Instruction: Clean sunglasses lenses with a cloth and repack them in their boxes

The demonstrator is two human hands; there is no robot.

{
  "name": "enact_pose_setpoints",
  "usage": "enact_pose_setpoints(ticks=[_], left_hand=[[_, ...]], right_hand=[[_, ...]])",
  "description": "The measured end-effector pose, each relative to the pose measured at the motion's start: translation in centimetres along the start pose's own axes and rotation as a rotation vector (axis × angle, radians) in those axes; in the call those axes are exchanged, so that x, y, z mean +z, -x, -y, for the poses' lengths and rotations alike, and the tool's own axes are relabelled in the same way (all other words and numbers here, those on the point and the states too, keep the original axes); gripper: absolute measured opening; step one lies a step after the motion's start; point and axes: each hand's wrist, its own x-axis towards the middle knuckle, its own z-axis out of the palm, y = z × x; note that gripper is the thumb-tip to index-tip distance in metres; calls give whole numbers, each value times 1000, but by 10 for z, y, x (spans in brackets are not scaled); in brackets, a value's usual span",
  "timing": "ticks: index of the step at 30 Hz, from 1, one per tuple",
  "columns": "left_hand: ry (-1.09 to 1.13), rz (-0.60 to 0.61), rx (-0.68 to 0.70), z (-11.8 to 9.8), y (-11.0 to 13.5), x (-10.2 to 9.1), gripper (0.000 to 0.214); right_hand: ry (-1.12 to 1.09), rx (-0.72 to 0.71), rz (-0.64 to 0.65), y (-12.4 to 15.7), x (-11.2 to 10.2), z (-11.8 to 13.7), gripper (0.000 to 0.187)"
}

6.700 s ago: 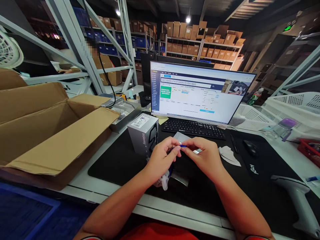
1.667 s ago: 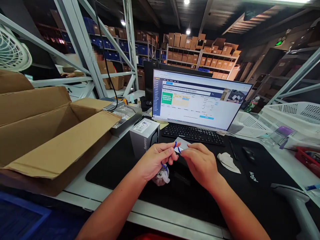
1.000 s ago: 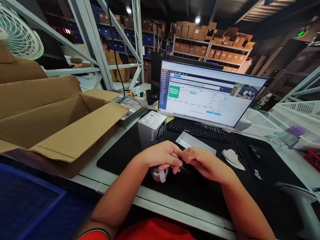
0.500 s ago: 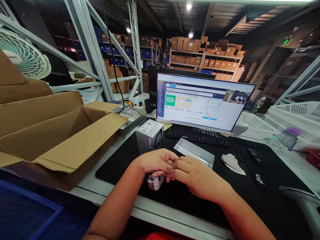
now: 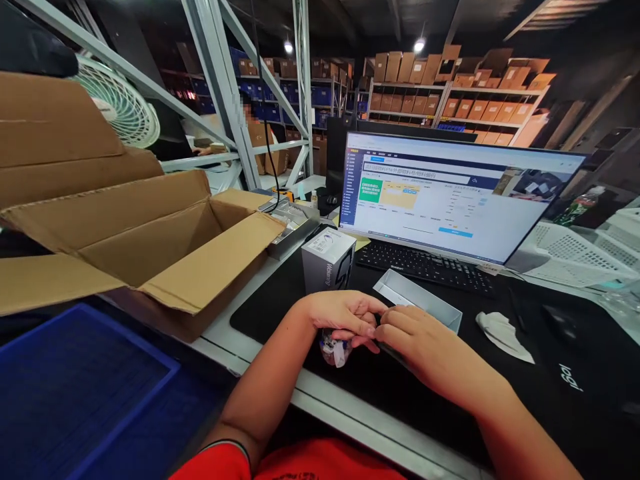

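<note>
My left hand (image 5: 345, 317) and my right hand (image 5: 413, 333) meet above the black desk mat, fingertips touching. Both are closed with fingers bent inward. A thin dark edge shows under my right fingers, but what it belongs to is hidden. Just below my left hand lies a small clear bag (image 5: 336, 352) with a white tag; its contents are too small to tell. Behind my left hand stands a grey printed box (image 5: 327, 263). An open, shallow grey-white box part (image 5: 425, 300) lies beyond my right hand.
A large open cardboard box (image 5: 215, 273) stands on the left, above a blue crate (image 5: 85, 393). The monitor (image 5: 450, 200) and keyboard (image 5: 420, 263) are at the back. Crumpled white paper (image 5: 505, 337), a mouse (image 5: 565, 327) and white baskets (image 5: 580, 257) are right. Another person sits far left.
The view has swung left and down, so everything sits further right and more of the blue crate shows. My hands remain together, and a dark edge now appears beneath my right fingers.
</note>
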Motion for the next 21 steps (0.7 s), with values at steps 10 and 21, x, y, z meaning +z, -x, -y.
enact_pose_setpoints(ticks=[10, 21], left_hand=[[-142, -239, -9, 5, -11, 4, 20], [-743, -922, 209, 14, -30, 31, 17]], right_hand=[[-315, 6, 16, -5, 8, -26, 40], [-1034, 642, -501, -11, 25, -48, 29]])
